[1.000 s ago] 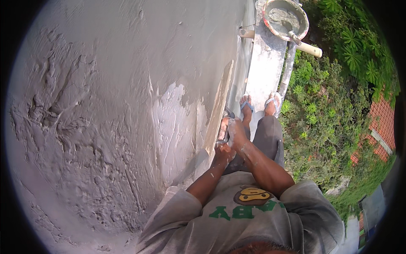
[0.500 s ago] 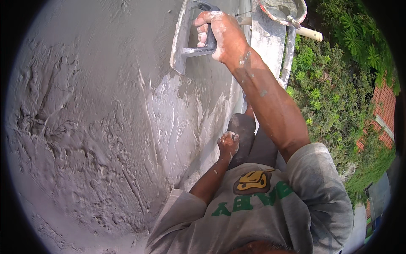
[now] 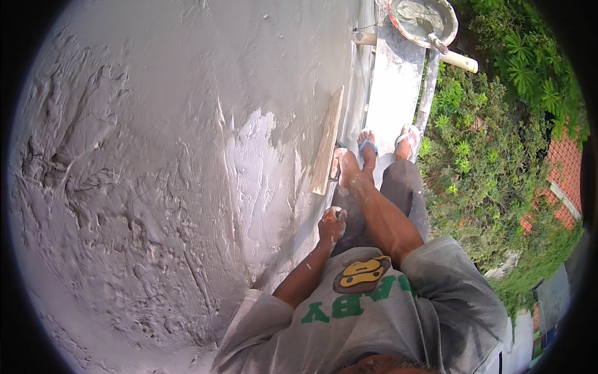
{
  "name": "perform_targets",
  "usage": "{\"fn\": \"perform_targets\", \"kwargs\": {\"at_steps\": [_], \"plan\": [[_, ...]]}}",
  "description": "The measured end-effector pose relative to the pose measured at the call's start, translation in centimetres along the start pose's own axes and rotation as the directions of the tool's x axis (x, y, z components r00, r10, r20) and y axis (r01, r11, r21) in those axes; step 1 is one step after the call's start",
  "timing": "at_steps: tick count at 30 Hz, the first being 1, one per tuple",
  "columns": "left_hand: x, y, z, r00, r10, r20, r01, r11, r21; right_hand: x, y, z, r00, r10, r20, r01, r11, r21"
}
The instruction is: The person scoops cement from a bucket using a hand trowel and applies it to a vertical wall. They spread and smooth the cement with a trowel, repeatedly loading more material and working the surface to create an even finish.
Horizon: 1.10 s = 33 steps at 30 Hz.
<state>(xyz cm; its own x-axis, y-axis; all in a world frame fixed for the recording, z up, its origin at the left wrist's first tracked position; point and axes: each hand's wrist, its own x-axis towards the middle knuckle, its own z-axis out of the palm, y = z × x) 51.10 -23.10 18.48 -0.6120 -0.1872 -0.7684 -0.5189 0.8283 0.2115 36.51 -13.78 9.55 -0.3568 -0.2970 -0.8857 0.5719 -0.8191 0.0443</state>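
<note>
My right hand [image 3: 350, 169] is closed round the handle of a plastering float [image 3: 328, 143], its long flat plate seen nearly edge-on. The plate faces the wall [image 3: 156, 112], which is coated in wet grey plaster; whether they touch I cannot tell. Smooth plaster covers the upper part, while the left side is rough and ridged. A paler, thinner patch [image 3: 252, 156] lies left of the float. In front of my thigh, my left hand [image 3: 332, 224] is closed, with grey smears on the fingers; what it holds, if anything, is hidden.
I stand in flip-flops on a narrow, plaster-stained plank [image 3: 393, 87]. Ahead on it sits a round basin [image 3: 423, 19] of grey mix with a tool leaning inside. A pole [image 3: 458, 61] crosses beneath. Right of the plank, shrubs [image 3: 479, 162] and a tiled roof [image 3: 564, 181] lie below.
My right hand has brought the float down from high on the wall towards my legs, uncovering the plank and my feet. My left hand has barely moved.
</note>
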Motion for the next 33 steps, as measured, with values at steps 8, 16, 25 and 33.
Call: {"fn": "perform_targets", "kwargs": {"at_steps": [8,16,25,33], "plan": [[0.5,-2.2,1.3,0.99,0.055,-0.133,-0.049,0.998,0.05,-15.1,-4.5,10.2,0.975,-0.093,0.2,0.145,0.954,-0.264],[1.7,-3.6,3.5,0.969,0.166,-0.181,-0.146,0.982,0.119,-17.6,-3.5,8.9,0.418,-0.69,0.591,0.849,0.066,-0.524],[1.0,0.8,0.2,0.999,0.012,-0.033,-0.013,1.0,-0.026,-3.5,-4.9,4.5,0.999,-0.021,0.026,0.021,1.0,-0.004],[0.9,0.7,0.0,0.993,0.094,-0.07,-0.099,0.992,-0.076,-1.0,-14.3,10.9,0.982,-0.059,0.177,0.075,0.994,-0.082]]}}
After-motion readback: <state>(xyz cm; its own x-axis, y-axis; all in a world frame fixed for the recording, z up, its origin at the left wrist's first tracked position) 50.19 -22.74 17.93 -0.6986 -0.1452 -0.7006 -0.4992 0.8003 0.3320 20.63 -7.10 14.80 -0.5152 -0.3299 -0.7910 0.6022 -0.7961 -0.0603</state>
